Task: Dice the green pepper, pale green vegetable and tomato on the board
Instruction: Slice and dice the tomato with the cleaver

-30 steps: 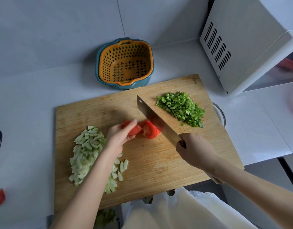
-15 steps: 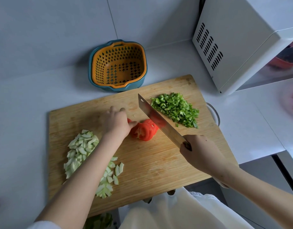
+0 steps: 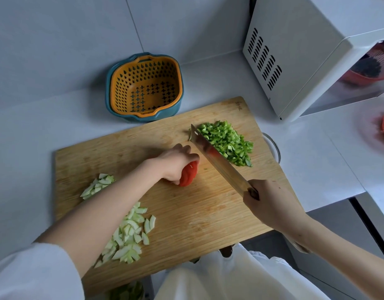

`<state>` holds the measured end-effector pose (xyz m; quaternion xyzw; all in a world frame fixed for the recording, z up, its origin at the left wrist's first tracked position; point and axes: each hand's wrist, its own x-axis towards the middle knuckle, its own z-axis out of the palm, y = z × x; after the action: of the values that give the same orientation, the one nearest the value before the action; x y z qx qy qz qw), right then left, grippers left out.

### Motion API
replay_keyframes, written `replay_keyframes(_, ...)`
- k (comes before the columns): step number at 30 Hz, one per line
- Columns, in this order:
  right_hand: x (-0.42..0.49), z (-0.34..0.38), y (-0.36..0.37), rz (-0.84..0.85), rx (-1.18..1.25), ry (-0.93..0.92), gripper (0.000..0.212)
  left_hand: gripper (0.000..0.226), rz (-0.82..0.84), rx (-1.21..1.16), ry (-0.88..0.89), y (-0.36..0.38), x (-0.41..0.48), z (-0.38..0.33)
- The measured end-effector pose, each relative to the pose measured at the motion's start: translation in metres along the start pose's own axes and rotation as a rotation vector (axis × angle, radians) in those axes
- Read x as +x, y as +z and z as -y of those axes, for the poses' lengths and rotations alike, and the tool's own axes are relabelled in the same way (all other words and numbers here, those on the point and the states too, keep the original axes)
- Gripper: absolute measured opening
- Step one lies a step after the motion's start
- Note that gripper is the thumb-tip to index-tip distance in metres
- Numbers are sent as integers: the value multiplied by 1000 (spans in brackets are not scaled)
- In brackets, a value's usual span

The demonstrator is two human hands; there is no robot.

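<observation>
Red tomato is being pinned on the board under the curled left hand, while the knife, clenched by the right hand, is being held just to its right, blade running diagonally.

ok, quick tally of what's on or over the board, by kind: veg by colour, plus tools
Diced green pepper pile: 1
Pale green vegetable pile, partly under the forearm: 1
Red tomato, sliced, held by the left hand: 1
Knife, gripped by the right hand: 1
Total: 4
</observation>
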<state>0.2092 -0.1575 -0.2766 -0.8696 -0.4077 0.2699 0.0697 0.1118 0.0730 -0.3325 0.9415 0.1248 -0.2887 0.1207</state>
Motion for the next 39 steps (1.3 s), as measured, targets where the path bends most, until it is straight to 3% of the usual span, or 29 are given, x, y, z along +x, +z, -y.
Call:
replay_keyframes(5, -3, 0, 6, 27, 42, -16, 25, 63, -137, 8, -31, 26, -32, 1)
replay_keyframes(8, -5, 1, 12, 47, 31, -40, 27, 53, -345, 95, -3, 49, -47, -9)
replay_keyframes(14, -8, 5, 25, 92, -3, -63, 32, 53, -664, 31, -222, 86, -53, -46)
replay_keyframes(19, -4, 3, 36, 110, -51, -93, 33, 65, -661, -229, -488, 101, -59, -65)
replay_keyframes(24, -3, -1, 42, 113, -90, -132, 37, 83, -586, -416, -596, 102, -70, -69)
replay_keyframes(28, -4, -2, 42, 98, -103, -149, 38, 92, -582, -456, -609, 101, -67, -67)
replay_keyframes(35, -4, -8, 46, 75, -129, -176, 20, 64, -667, -294, -541, 107, -69, -70)
replay_keyframes(39, -3, -8, 48, 62, -122, -198, 20, 98, -550, -453, -564, 106, -72, -65)
